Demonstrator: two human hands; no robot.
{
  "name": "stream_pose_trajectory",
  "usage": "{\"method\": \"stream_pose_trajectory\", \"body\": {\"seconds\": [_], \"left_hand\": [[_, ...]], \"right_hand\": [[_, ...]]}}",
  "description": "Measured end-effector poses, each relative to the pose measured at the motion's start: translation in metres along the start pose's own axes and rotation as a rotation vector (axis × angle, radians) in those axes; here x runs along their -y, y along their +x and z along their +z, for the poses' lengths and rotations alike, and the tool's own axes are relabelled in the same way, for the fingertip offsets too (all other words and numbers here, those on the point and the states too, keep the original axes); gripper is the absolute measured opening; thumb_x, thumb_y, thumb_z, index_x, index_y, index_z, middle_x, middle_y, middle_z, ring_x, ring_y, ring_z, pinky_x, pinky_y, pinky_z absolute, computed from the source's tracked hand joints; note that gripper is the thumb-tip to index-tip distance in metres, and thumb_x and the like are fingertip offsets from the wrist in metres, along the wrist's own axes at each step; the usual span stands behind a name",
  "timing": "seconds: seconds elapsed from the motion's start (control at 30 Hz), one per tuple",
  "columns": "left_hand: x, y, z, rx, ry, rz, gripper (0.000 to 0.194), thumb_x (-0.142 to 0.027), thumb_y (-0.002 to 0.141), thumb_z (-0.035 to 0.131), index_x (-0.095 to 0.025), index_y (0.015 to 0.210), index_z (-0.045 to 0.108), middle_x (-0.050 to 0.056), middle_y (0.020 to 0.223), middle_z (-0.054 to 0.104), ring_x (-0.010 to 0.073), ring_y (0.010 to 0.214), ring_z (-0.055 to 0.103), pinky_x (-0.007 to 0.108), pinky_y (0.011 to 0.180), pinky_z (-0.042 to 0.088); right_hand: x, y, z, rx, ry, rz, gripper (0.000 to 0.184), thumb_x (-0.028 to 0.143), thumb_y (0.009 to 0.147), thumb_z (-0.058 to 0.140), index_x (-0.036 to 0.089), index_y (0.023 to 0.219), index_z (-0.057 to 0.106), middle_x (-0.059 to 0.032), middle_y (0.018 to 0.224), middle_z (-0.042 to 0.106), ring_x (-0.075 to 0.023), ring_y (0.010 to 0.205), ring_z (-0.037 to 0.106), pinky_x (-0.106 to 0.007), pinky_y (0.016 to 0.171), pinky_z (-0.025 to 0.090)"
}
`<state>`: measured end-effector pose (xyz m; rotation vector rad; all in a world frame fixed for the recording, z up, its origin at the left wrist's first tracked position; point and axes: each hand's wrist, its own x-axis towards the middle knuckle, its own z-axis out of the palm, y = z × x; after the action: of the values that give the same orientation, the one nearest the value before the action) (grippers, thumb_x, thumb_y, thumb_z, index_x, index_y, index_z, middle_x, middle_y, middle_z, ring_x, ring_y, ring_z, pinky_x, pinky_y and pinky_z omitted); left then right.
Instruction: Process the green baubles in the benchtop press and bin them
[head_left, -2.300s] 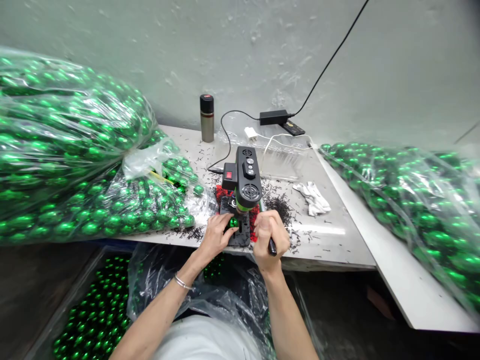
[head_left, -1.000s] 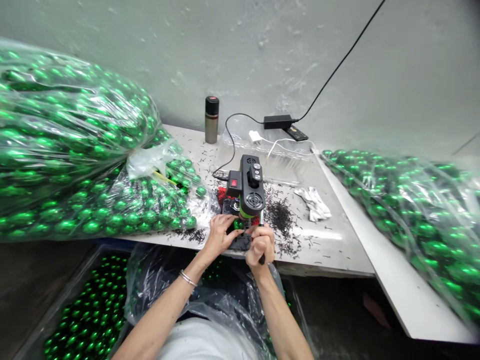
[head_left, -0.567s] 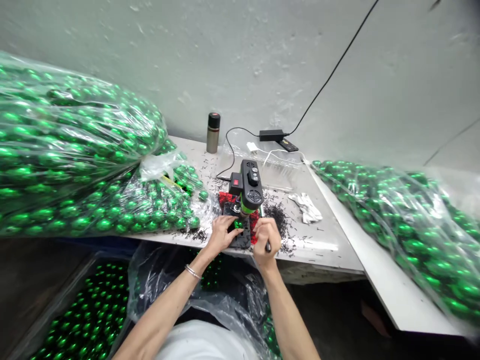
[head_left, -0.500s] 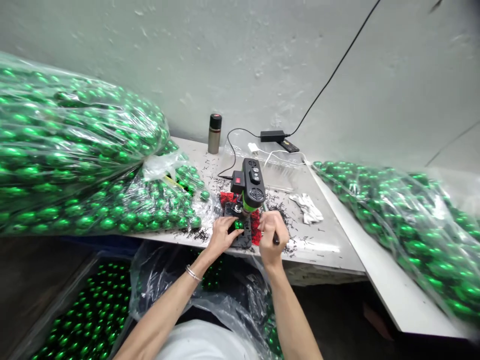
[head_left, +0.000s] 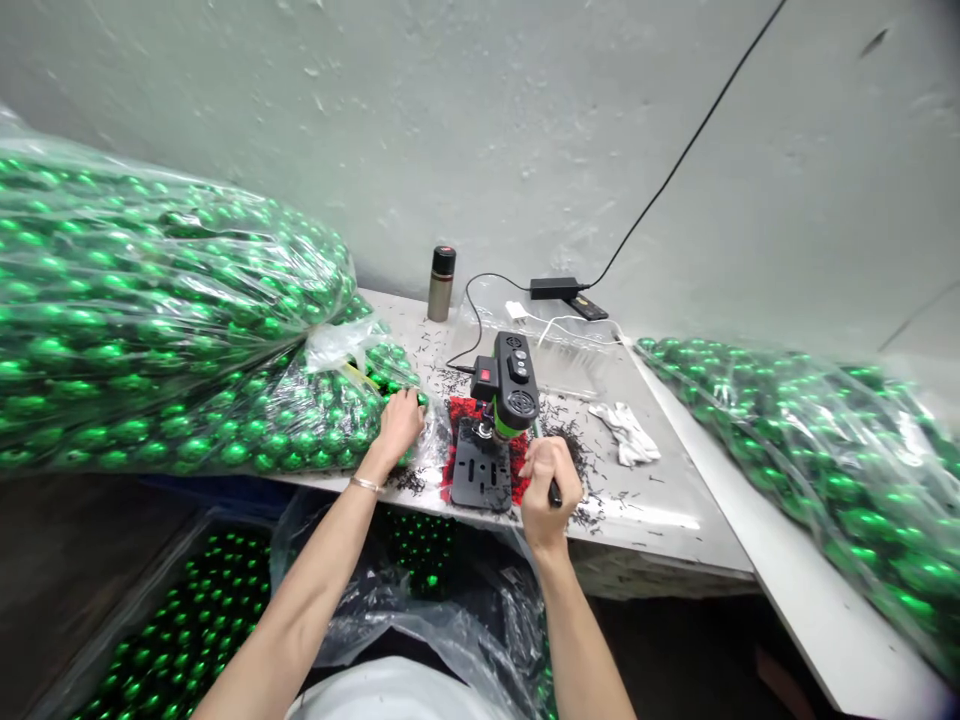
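Note:
At the mouth of a clear bag of shiny green balls [head_left: 300, 440], my left hand [head_left: 400, 425] reaches in with bent fingers. A green ball [head_left: 422, 398] shows beside its fingertips; what the fingers grip, if anything, is hidden. My right hand [head_left: 551, 485] is closed round the black-tipped lever handle [head_left: 555, 494] of a small bench drill press [head_left: 514, 385]. The press's slotted black base plate [head_left: 480, 482] lies bare under the drill head, over red material [head_left: 519, 460].
A flask [head_left: 441, 285], a power adapter [head_left: 555, 288], a clear plastic tray [head_left: 577, 365] and white gloves [head_left: 628, 434] are on the table. Black shavings [head_left: 570, 450] litter it. Another bag of green balls [head_left: 810, 450] lies right; below left sits a container of balls [head_left: 180, 620].
My left hand has left the green ball on the base plate and moved left to the bag's mouth. That ball is gone from the plate. My right hand keeps its grip on the lever.

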<state>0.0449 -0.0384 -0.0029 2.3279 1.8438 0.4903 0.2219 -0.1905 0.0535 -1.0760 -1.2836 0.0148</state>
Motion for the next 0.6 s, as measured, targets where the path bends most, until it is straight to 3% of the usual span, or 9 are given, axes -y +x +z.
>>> {"method": "stream_pose_trajectory", "body": {"seconds": [0.13, 0.3, 0.4, 0.5, 0.6], "left_hand": [[-0.011, 0.025, 0.000, 0.077, 0.023, 0.043, 0.016, -0.014, 0.082, 0.058, -0.011, 0.092, 0.070, 0.021, 0.101, 0.069, 0.0341, 0.105, 0.061, 0.041, 0.089, 0.048], [-0.009, 0.022, -0.004, 0.178, 0.038, 0.038, 0.005, -0.013, 0.076, 0.065, -0.012, 0.076, 0.070, 0.022, 0.093, 0.072, 0.0383, 0.105, 0.062, 0.042, 0.087, 0.048], [0.000, 0.012, -0.010, 0.216, 0.016, 0.021, 0.010, -0.016, 0.078, 0.065, -0.010, 0.083, 0.072, 0.022, 0.093, 0.073, 0.0372, 0.100, 0.066, 0.042, 0.085, 0.050], [0.005, 0.001, -0.017, 0.190, -0.063, 0.051, 0.025, -0.022, 0.087, 0.060, -0.011, 0.106, 0.071, 0.020, 0.105, 0.073, 0.0339, 0.106, 0.066, 0.042, 0.092, 0.050], [0.002, -0.015, -0.014, 0.173, -0.568, 0.072, 0.038, -0.032, 0.090, 0.059, -0.017, 0.124, 0.064, 0.013, 0.116, 0.071, 0.0279, 0.109, 0.066, 0.041, 0.095, 0.052]], "right_hand": [[0.001, 0.000, -0.001, -0.001, -0.014, -0.019, 0.037, 0.019, 0.099, 0.041, 0.021, 0.062, 0.043, 0.0006, 0.068, 0.048, -0.0138, 0.067, 0.050, -0.030, 0.063, 0.039], [0.000, -0.001, 0.000, -0.001, -0.024, -0.023, 0.036, 0.020, 0.099, 0.041, 0.022, 0.063, 0.045, 0.0006, 0.068, 0.048, -0.0139, 0.066, 0.050, -0.030, 0.061, 0.039], [-0.002, -0.001, 0.000, -0.006, -0.022, -0.036, 0.033, 0.019, 0.099, 0.040, 0.022, 0.066, 0.046, 0.0009, 0.067, 0.048, -0.0139, 0.065, 0.050, -0.030, 0.061, 0.040], [-0.002, -0.001, 0.000, -0.002, -0.028, -0.037, 0.033, 0.019, 0.099, 0.040, 0.022, 0.066, 0.046, 0.0007, 0.068, 0.049, -0.0138, 0.065, 0.049, -0.030, 0.060, 0.040], [-0.002, -0.001, 0.000, 0.010, -0.039, -0.034, 0.034, 0.020, 0.099, 0.041, 0.022, 0.064, 0.045, 0.0005, 0.067, 0.049, -0.0139, 0.066, 0.050, -0.030, 0.061, 0.040]]}}
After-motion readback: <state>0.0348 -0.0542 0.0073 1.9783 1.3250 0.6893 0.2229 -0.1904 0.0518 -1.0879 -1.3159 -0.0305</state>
